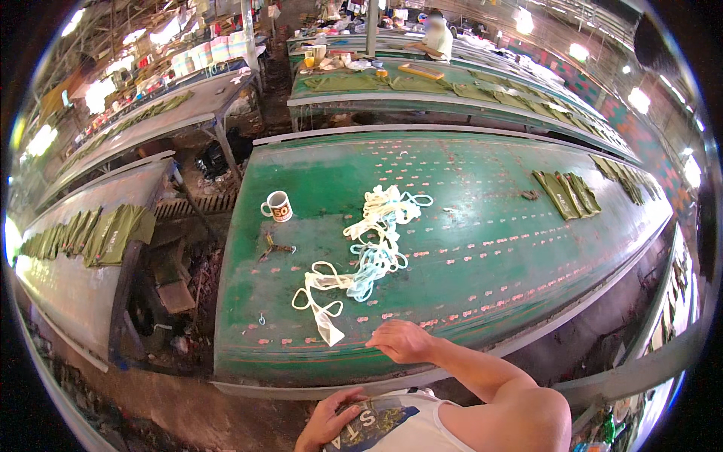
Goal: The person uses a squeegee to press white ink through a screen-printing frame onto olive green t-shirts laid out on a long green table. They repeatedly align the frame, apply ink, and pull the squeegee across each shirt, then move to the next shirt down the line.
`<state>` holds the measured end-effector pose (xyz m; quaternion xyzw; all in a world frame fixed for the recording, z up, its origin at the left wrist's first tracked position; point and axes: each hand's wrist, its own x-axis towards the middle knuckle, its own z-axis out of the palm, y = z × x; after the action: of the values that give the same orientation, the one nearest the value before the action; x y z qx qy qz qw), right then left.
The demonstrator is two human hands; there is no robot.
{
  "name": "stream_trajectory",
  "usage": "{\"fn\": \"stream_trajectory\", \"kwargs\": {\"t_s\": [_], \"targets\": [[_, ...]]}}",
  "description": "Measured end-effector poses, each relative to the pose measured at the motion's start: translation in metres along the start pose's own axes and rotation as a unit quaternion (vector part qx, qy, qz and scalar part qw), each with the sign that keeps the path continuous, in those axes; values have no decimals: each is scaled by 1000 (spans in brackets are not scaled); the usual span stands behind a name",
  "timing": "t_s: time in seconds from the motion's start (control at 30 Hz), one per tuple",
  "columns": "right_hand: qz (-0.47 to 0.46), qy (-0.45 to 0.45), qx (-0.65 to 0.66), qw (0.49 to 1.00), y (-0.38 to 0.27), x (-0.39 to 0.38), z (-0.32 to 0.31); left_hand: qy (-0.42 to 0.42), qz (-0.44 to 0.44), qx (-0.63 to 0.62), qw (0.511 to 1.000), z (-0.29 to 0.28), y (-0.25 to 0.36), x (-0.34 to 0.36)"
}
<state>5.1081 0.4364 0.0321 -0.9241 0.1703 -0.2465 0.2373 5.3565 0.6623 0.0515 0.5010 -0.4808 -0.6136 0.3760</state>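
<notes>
My right hand reaches over the near edge of the long green table, its fingers pressed together and pointing left. Whatever may be between the fingertips is hidden. Just left of it lies the flat white end of a tangle of cream and pale blue straps, strewn in loops away from me across the tabletop. My left hand is low, against the front of my printed white shirt, thumb apart from the extended fingers. No object shows in it.
A white printed mug stands on the table's left part, near a small dark forked object. Folded olive garments lie at the far right; more olive garments rest on the left table. A person is at a table behind.
</notes>
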Motion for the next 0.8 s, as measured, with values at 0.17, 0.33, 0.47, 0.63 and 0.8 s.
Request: {"fn": "stream_trajectory", "kwargs": {"t_s": [0.17,0.33,0.47,0.63,0.8], "targets": [[-18,32,-19,999,-35,34,30,-27,4,27,999,-58,-18,-22],[-12,16,-3,1000,-76,76,70,-29,10,27,999,-114,-19,-52],[-13,-23,4,1000,-98,102,100,-26,22,18,999,-146,-25,-72],[-27,-7,0,1000,-117,122,126,-45,10,-15,999,-175,-38,-89],[-5,-52,-10,999,-124,127,133,-55,2,-38,998,-192,-38,-89]]}}
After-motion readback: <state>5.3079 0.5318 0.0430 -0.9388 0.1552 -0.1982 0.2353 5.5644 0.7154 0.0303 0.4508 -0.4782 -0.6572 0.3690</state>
